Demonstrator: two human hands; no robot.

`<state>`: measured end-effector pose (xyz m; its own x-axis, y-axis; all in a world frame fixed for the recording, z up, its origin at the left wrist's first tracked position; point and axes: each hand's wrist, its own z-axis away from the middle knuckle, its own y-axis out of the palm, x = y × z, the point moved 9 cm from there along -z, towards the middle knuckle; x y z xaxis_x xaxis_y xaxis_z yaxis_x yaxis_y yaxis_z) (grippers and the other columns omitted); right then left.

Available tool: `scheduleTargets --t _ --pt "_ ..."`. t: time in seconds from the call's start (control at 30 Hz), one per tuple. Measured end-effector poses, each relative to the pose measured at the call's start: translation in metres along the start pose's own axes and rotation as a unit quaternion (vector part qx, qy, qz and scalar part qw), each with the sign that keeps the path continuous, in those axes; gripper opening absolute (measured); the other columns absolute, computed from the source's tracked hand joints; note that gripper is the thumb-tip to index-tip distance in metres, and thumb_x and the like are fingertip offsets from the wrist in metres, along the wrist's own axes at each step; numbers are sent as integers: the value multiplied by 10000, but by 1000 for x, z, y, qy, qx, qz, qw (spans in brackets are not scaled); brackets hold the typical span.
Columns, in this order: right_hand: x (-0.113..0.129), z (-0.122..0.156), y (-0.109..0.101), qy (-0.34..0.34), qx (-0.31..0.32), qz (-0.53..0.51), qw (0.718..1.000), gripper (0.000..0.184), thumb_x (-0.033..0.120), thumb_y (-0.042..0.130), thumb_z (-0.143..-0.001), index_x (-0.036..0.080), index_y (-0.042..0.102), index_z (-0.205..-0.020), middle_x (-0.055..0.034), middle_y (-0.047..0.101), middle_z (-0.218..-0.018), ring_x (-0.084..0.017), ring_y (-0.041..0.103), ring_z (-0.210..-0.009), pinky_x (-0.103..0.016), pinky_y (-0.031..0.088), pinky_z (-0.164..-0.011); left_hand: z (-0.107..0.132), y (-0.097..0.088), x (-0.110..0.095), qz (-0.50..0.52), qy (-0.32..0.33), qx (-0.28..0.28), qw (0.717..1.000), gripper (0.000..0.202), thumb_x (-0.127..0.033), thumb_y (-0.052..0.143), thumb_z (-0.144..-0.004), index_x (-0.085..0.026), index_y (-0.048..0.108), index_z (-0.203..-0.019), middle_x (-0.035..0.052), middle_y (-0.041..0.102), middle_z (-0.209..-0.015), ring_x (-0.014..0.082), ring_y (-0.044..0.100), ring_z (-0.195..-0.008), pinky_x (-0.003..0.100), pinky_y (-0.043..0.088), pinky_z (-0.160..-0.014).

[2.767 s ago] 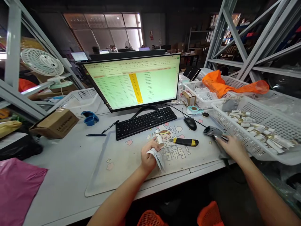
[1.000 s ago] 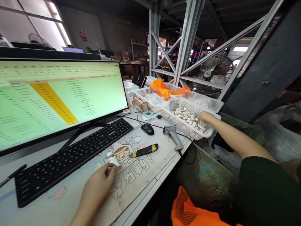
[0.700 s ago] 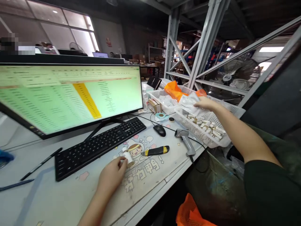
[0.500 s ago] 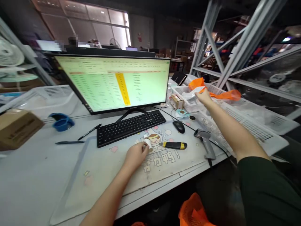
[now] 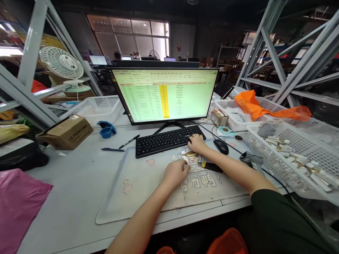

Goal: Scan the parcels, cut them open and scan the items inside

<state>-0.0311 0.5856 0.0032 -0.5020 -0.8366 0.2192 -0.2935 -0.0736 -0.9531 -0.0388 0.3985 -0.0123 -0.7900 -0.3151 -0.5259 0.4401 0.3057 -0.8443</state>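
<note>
My left hand (image 5: 177, 173) rests on the desk mat (image 5: 148, 183) with its fingers closed round a small white tube (image 5: 184, 157); the fingers cover its lower part. My right hand (image 5: 197, 144) lies on the right end of the black keyboard (image 5: 161, 141), fingers spread over the keys and holding nothing. Under my right forearm is a black and yellow utility knife (image 5: 212, 166), partly covered. A black mouse (image 5: 221, 146) sits just right of my right hand. Behind the keyboard, the monitor (image 5: 148, 98) displays a table with one yellow column.
A barcode scanner (image 5: 254, 159) lies right of the mat. Beyond it, a white basket (image 5: 254, 135) holds several white tubes. Orange netting (image 5: 249, 102) drapes over another basket. To the left are a cardboard box (image 5: 66, 132), blue tape dispenser (image 5: 107, 130), pens and a pink bag (image 5: 21, 204).
My right hand has let go of a white plastic bag at the back-right basket and come to the keyboard. My left hand keeps the tube. The view has turned left.
</note>
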Motion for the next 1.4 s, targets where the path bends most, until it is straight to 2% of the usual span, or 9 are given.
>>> scheduleTargets --t 0.1,0.3,0.4,0.53,0.83,0.93,1.1,1.23,1.4 --pt "0 -1 7 1 4 28 1000 470 388 484 -1000 80 680 -1297 -255 624 -1297 -384 493 -1284 -529 332 -1102 0 0 -2 1 0 1 1000 239 -336 561 -959 -204 757 -995 69 751 -866 229 667 -805 309 391 -702" --pt "-9 18 19 -16 6 34 999 610 306 473 -956 81 482 -1523 -214 555 -1490 -341 468 -1356 -486 331 -1107 0 2 -3 -1 1 5 1000 230 -335 551 -964 -213 746 -970 64 744 -867 230 651 -791 310 369 -690" --pt "-12 25 21 -28 3 29 999 594 289 451 -960 78 486 -1514 -203 497 -1559 -318 421 -1419 -472 320 -1128 -1 3 -2 -4 3 9 1000 230 -340 547 -968 -209 736 -966 66 743 -870 231 646 -794 311 343 -677" --pt "-15 26 21 -37 0 23 999 594 281 470 -948 89 495 -1509 -185 517 -1548 -299 404 -1437 -469 312 -1148 -1 4 -1 -8 2 13 1000 233 -346 539 -973 -211 729 -972 62 743 -869 232 644 -793 312 323 -666" --pt "-44 24 25 28 -2 27 999 619 305 485 -961 88 469 -1541 -196 373 -1650 -345 307 -1518 -536 270 -1206 -1 5 -1 -14 5 21 1000 231 -353 544 -975 -211 726 -965 55 738 -862 222 632 -781 319 308 -662" --pt "-48 17 23 38 -12 27 999 628 334 474 -978 83 455 -1553 -197 386 -1643 -357 310 -1518 -540 281 -1201 -1 6 -1 -16 3 24 1000 228 -358 547 -972 -208 719 -972 51 737 -853 220 628 -773 318 304 -656" --pt "-43 13 17 16 -40 33 999 590 349 497 -973 106 525 -1510 -181 506 -1556 -342 321 -1511 -516 250 -1214 0 6 -1 -19 0 24 1000 217 -351 551 -972 -210 716 -969 46 739 -853 216 632 -772 312 307 -655" --pt "-38 18 16 6 -56 39 998 491 339 507 -966 118 650 -1380 -189 427 -1611 -360 261 -1540 -534 214 -1221 1 5 -2 -21 0 27 999 214 -351 555 -976 -213 718 -990 49 742 -872 224 644 -795 310 317 -667" --pt "-25 7 18 0 -59 37 998 521 323 495 -977 108 594 -1441 -192 431 -1610 -353 279 -1533 -546 216 -1224 1 5 -4 -25 0 35 999 236 -355 549 -984 -206 727 -1025 62 750 -904 242 663 -823 321 337 -682"
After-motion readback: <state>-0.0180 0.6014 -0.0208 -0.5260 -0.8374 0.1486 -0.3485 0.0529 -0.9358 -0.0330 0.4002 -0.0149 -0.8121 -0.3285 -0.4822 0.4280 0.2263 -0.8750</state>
